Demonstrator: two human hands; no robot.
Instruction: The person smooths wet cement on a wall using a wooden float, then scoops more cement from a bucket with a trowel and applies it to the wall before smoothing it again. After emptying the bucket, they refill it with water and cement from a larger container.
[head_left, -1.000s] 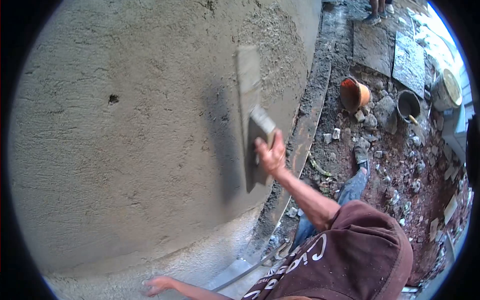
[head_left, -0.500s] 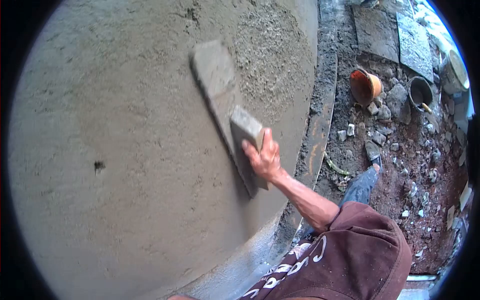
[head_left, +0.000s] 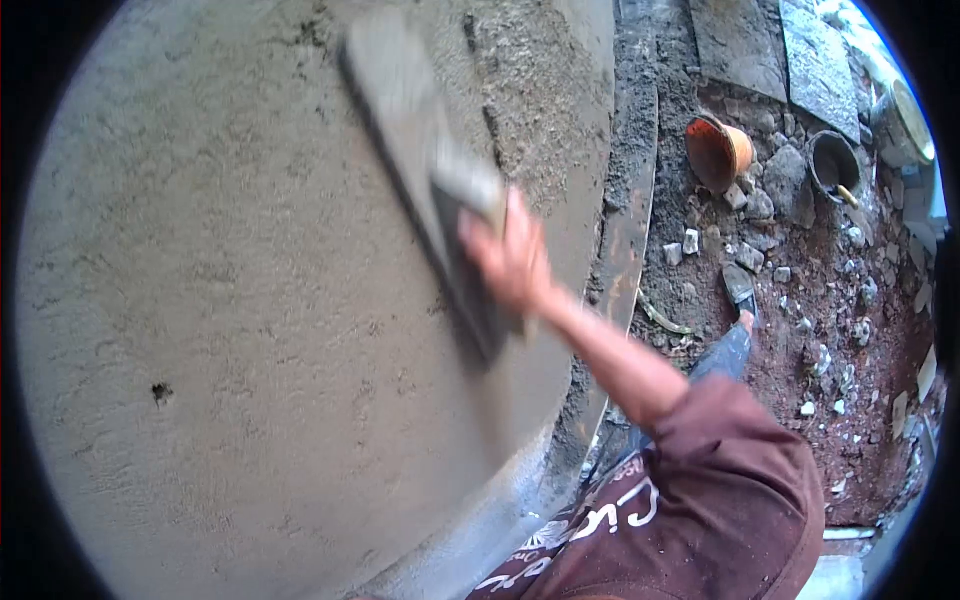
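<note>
My right hand (head_left: 505,255) is wrapped around the block-like handle (head_left: 468,178) of a long plastering float (head_left: 395,85). The float's blade lies slantwise along the wet grey plaster (head_left: 220,290), its far end toward the top of the view; both hand and tool are smeared by motion. Right of the blade is a rougher, lumpy patch of mortar (head_left: 545,100). A small dark hole (head_left: 161,393) marks the smoother plaster to the left. My left hand is out of sight.
A mortar-caked board (head_left: 625,260) runs along the plaster's edge. On the rubble-strewn ground are a tipped orange bucket (head_left: 740,150), a black bucket (head_left: 835,165) with a handled tool in it, a pale bucket (head_left: 905,125) and flat slabs (head_left: 820,60). My foot (head_left: 739,285) stands among stones.
My right hand and the float have slid up and slightly left across the plaster. The camera view has shifted too, so the hole sits lower and further left.
</note>
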